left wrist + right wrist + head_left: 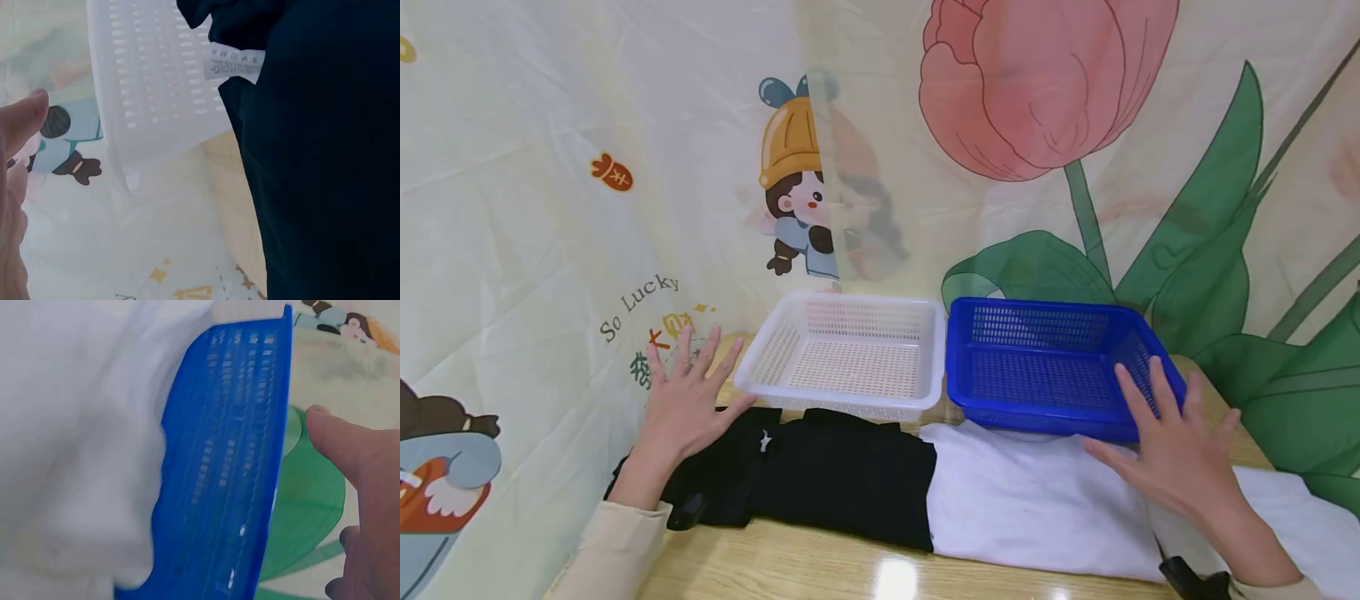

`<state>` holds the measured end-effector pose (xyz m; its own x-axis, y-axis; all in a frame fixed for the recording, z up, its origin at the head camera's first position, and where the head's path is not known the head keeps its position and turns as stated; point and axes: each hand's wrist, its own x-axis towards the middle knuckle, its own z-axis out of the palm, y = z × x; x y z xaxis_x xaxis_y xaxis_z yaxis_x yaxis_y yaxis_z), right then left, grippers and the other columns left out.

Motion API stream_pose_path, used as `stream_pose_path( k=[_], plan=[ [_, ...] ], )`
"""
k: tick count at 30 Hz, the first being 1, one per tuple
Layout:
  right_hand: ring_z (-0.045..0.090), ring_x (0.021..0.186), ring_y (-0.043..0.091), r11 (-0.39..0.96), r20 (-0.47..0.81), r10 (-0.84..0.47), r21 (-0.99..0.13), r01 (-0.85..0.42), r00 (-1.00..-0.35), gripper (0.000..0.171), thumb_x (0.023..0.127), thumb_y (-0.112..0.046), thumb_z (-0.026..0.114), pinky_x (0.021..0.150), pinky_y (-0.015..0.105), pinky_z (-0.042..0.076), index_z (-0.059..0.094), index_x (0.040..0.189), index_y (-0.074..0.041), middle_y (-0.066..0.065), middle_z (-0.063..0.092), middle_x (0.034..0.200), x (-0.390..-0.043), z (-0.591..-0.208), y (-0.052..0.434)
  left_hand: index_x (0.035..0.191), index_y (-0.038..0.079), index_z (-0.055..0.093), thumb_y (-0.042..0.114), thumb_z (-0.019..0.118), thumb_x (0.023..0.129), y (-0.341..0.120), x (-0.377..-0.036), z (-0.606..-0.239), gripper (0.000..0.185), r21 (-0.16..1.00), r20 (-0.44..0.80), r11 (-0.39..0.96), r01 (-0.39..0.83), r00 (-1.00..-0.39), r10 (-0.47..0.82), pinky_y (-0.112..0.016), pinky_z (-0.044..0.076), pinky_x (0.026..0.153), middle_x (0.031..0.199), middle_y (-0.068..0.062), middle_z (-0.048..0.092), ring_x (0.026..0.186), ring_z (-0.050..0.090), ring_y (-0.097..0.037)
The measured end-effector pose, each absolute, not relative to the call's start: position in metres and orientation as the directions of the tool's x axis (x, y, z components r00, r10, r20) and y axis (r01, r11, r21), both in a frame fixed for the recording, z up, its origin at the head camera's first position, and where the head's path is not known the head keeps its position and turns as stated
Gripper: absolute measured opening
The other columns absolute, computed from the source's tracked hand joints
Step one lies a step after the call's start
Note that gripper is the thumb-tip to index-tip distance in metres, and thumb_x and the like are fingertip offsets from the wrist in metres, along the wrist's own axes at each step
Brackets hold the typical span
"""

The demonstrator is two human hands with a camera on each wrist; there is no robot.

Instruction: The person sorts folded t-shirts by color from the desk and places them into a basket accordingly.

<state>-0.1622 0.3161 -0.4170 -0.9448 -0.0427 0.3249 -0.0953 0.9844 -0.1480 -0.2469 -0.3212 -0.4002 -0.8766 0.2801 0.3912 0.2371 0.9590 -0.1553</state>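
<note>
My left hand (685,408) has its fingers spread above a folded black garment (730,475) at the left. Beside that lies another folded black garment (850,475). In the left wrist view, a white care label (234,62) sticks out from the dark cloth (331,156). My right hand (1183,454), also with spread fingers, overlaps the front right corner of the blue basket (1037,417) and a white folded garment (1037,500) in the head view. Past the right wrist lies more white cloth (1300,508), partly hidden by the arm. Neither hand holds anything.
A white slotted basket (838,396) stands left of the blue one, behind the garments. Both baskets have bare floors. The wooden table (805,558) shows along the front. A printed curtain (700,100) with a tulip and cartoon figures hangs close behind and at the left.
</note>
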Motion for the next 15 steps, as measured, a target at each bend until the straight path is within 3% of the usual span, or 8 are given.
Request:
stream_pose_path(
  k=[3,8,12,15],
  plan=[
    [-0.011,0.152,0.066,0.971,0.316,-0.059,-0.201,-0.128,-0.947,0.123,0.085,-0.073,0.073,0.098,0.098,0.002,0.002,0.173,-0.024,0.027,-0.005,0.175,-0.165,-0.413,0.302,0.171,0.026,0.025,0.072,0.055,0.098,-0.326,-0.245,-0.398,0.091,-0.091,0.403,0.960,0.265,-0.872,0.279,-0.077,-0.009,0.121,0.179,-0.013,0.009,0.162,-0.011,-0.044],
    [-0.006,0.154,0.065,0.914,0.275,-0.092,-0.358,-0.191,-0.957,0.119,0.089,-0.065,0.077,0.100,0.095,0.013,0.004,0.173,-0.023,0.025,-0.003,0.176,-0.166,-0.395,0.274,0.171,0.024,0.026,0.061,0.065,0.099,-0.330,-0.239,-0.385,0.090,0.088,0.380,0.939,0.333,-0.882,0.278,-0.083,0.019,0.114,0.177,-0.019,0.014,0.158,0.010,-0.056],
    [0.006,0.155,0.063,0.842,0.232,-0.136,-0.486,-0.236,-0.963,0.115,0.091,-0.057,0.080,0.098,0.093,0.023,0.007,0.173,-0.022,0.023,0.002,0.177,-0.164,-0.378,0.253,0.169,0.021,0.032,0.056,0.069,0.099,-0.331,-0.232,-0.376,0.087,0.235,0.322,0.909,0.344,-0.910,0.261,-0.080,0.030,0.109,0.174,-0.023,0.022,0.154,0.024,-0.055],
    [0.019,0.152,0.062,0.796,0.228,-0.176,-0.540,-0.275,-0.958,0.109,0.093,-0.051,0.080,0.098,0.089,0.032,0.012,0.173,-0.020,0.025,0.010,0.175,-0.163,-0.370,0.239,0.165,0.018,0.040,0.053,0.069,0.100,-0.332,-0.227,-0.372,0.079,0.325,0.289,0.879,0.348,-0.922,0.258,-0.076,0.037,0.107,0.167,-0.024,0.036,0.149,0.035,-0.051]
  ],
)
